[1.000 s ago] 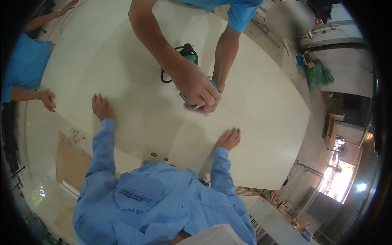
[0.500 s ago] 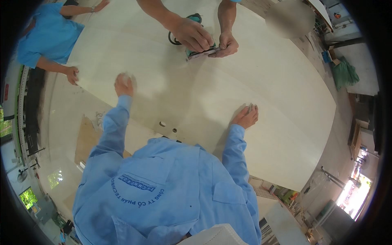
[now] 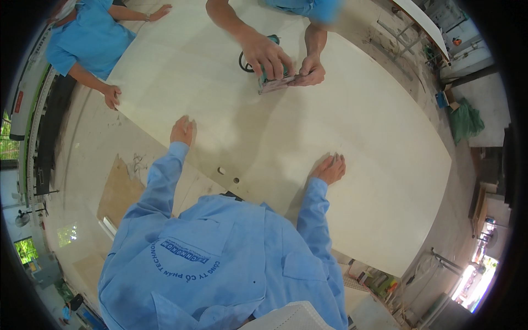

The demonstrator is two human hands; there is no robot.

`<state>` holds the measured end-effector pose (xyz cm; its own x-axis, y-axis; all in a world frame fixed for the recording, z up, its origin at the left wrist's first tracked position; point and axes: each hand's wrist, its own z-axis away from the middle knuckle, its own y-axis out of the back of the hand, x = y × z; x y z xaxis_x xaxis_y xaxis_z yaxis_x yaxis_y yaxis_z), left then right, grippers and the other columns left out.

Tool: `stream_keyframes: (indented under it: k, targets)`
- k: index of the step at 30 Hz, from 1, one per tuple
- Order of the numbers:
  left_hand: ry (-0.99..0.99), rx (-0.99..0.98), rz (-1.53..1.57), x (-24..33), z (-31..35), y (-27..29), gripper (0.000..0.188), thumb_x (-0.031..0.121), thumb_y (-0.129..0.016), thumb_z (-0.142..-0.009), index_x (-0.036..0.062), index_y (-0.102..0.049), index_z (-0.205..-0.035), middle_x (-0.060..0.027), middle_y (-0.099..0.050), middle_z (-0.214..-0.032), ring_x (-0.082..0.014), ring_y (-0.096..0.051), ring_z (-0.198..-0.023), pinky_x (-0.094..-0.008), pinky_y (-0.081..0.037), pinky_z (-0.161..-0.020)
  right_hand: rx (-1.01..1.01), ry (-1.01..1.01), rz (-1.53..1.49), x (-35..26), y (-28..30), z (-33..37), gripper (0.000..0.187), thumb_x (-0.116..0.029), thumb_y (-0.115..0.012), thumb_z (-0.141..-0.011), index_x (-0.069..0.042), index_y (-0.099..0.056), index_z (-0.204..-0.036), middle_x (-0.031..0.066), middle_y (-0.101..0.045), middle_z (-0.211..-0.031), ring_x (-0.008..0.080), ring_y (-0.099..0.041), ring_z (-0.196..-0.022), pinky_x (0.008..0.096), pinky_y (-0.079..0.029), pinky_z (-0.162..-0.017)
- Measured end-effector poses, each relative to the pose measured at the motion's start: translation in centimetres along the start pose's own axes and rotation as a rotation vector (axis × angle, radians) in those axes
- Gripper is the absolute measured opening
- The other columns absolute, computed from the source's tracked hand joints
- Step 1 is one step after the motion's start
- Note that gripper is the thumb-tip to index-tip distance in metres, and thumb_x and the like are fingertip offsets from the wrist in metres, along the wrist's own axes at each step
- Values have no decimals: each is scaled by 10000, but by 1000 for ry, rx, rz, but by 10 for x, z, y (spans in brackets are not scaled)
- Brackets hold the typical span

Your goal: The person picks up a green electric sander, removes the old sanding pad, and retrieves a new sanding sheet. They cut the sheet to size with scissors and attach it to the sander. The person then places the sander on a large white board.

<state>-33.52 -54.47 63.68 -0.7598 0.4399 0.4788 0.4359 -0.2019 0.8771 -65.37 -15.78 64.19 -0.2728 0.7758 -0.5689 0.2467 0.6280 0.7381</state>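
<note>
A large pale panel (image 3: 379,137) is spread in front of the wearer, two small holes (image 3: 221,171) visible along its near edge. Near that edge it is touched by the left hand (image 3: 183,131), and farther right by the right hand (image 3: 330,169); whether anything is gripped under either palm cannot be told. Across the panel, a teal power tool (image 3: 273,86) is held by a co-worker's hands (image 3: 266,54). At the far left corner, the panel's edge is touched by another co-worker's hand (image 3: 112,97).
</note>
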Motion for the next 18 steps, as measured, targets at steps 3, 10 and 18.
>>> stream_keyframes:
  k: [3,10,18]
  targets:
    - [14,-16,-11,0,-2,2,440,341,-506,-990,61,-563,-1325,-157,-575,-1339,-344,-528,-1233,-416,-421,-1051,6,-7,-14,0,-1,0,310,-230,-521,-981,-33,-590,-1210,152,-526,-1360,335,-431,-1297,486,-351,-1042]
    - [57,-14,44,2,-1,4,426,341,-514,-982,82,-574,-1315,-147,-586,-1327,-340,-539,-1223,-419,-429,-1041,5,-24,-20,-3,-1,0,313,-243,-512,-989,-31,-591,-1207,154,-533,-1346,339,-439,-1284,488,-355,-1040]
    - [87,-95,224,23,-20,16,419,282,-596,-946,83,-566,-1314,-160,-586,-1323,-334,-524,-1255,-413,-422,-1053,-3,32,2,18,-7,0,357,-283,-513,-989,-12,-598,-1205,179,-564,-1310,366,-465,-1261,507,-362,-1043]
